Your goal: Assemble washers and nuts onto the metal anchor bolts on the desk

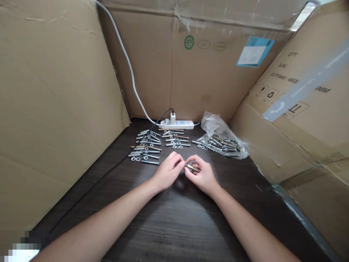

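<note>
Between my hands, above the dark table [174, 225], is a brass-coloured expansion bolt [192, 167]. My right hand [201, 176] is closed around its body, with the shaft pointing toward my left hand. The fingertips of my left hand [170, 169] pinch at the bolt's left end; whether they hold a nut or washer there is hidden. Just beyond my left hand lie rows of bolts, sleeves, nuts and washers [149, 147]. Another group of long bolts with small rings [177, 140] sits behind my hands.
A clear plastic bag [215, 123] spills more bolts [223, 143] at the back right. A white power strip [178, 124] with a plugged-in adapter stands at the back. Its white cable [128, 58] and a black cord [95, 181] run left. Cardboard boxes [152, 72] wall three sides.
</note>
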### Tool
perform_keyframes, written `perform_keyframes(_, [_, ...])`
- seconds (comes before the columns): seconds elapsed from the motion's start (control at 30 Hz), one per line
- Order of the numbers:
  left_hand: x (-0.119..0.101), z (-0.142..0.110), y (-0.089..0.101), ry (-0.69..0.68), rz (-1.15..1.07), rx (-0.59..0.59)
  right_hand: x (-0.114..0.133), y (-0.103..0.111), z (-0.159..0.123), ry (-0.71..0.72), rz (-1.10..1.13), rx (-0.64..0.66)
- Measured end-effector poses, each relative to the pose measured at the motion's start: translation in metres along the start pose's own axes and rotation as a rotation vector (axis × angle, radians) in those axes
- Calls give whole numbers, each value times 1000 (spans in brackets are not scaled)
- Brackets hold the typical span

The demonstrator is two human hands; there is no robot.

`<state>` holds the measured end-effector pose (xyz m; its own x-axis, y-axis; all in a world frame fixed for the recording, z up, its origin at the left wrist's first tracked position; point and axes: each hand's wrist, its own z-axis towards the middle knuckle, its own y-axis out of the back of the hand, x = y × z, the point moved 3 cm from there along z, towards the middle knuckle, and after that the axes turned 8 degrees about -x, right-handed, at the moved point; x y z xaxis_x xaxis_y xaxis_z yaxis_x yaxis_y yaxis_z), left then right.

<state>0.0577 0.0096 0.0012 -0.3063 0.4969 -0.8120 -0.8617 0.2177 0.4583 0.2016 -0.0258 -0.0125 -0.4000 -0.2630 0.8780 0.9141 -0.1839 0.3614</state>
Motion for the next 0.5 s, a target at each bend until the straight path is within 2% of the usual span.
perform_keyframes(0.5, [0, -4, 0, 24, -18, -10, 3, 1, 0, -17, 8, -4])
